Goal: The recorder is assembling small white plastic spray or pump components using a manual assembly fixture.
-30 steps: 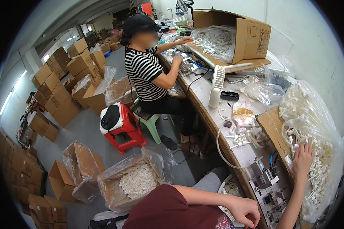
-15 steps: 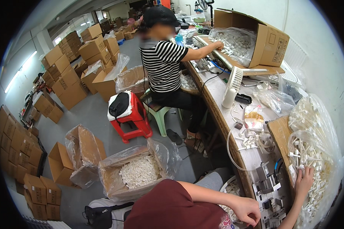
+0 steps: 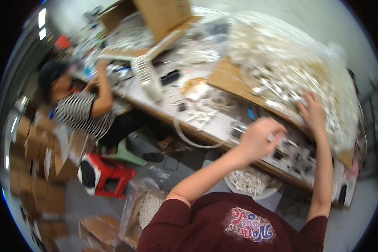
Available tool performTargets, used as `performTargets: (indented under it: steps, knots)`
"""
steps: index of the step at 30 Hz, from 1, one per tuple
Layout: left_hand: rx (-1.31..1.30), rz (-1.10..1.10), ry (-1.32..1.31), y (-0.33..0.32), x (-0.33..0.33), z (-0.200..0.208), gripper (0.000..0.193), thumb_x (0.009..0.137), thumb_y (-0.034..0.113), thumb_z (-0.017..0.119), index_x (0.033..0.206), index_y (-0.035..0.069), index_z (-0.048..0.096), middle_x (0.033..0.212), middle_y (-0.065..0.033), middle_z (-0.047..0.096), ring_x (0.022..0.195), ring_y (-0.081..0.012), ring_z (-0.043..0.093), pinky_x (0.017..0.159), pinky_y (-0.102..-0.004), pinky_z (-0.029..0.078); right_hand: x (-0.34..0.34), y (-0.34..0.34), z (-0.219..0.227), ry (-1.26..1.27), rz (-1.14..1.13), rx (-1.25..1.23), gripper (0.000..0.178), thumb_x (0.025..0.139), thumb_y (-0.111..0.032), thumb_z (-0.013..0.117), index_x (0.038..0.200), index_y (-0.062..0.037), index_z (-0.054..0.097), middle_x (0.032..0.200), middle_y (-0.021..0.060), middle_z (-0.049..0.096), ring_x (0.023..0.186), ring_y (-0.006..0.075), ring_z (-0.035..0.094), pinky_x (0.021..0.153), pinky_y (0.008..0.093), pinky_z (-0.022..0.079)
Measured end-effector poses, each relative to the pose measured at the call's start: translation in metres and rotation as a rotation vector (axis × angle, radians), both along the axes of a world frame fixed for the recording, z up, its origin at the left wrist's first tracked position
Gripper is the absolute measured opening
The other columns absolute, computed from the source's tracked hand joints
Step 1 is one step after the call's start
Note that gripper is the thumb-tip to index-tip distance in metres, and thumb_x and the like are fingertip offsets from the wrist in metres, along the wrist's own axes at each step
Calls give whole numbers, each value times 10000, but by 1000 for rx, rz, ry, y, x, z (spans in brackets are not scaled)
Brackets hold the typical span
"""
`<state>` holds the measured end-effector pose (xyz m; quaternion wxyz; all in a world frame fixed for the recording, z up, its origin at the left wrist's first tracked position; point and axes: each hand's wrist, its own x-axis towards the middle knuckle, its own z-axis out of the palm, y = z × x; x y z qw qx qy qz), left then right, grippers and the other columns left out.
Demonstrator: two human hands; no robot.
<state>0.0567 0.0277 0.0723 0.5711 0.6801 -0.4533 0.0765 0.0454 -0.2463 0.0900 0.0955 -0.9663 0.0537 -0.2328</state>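
Observation:
My left hand is raised over the near edge of the workbench with its fingers curled together. A small white plastic part seems to stick out from its fingertips, though motion blurs it. Beneath that hand, metal fixtures line the bench. My right hand reaches into a heap of white plastic parts with small heads and stems, its thumb and fingers apart. The heap lies in a clear plastic bag in an opened cardboard box.
A white fan, black object and loose white pieces lie along the workbench. A white tub of parts sits below its edge. Leftward are a seated co-worker, a red stool and cardboard boxes.
My view has swung right toward the bench. My left hand has risen from beside the bench edge to over the fixtures. My right hand stays at the heap, its fingers spread wider.

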Motion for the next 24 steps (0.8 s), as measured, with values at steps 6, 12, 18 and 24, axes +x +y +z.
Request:
performTargets:
  steps: [6,12,18,24]
  knots:
    - [39,176,-237,-49,33,10,286,822,89,715,1102,47,669,1104,-114,655,1029,-313,602,908,-400,478,-24,-3,-3,-277,32,-148,322,796,-219,761,1092,-103,707,1260,136,600,1168,340,564,987,423,441]
    - [101,220,-423,-105,58,-8,294,792,90,721,1081,60,675,1088,-96,654,1014,-298,604,889,-407,480,-34,9,-4,-321,51,-185,185,794,-200,750,961,-125,727,1029,27,655,998,232,587,868,370,415]
    - [201,233,-582,-113,75,-5,125,777,76,710,900,73,690,932,-68,623,877,-281,611,786,-418,489,-38,5,-9,-305,43,-68,175,796,-207,749,951,-128,724,914,1,681,921,196,583,845,350,404]
    - [145,192,-339,-97,63,15,149,834,129,718,948,42,680,939,-91,618,775,-251,659,688,-374,525,-39,0,0,-308,18,264,222,785,-195,764,963,-74,709,855,18,677,771,144,602,737,308,470]
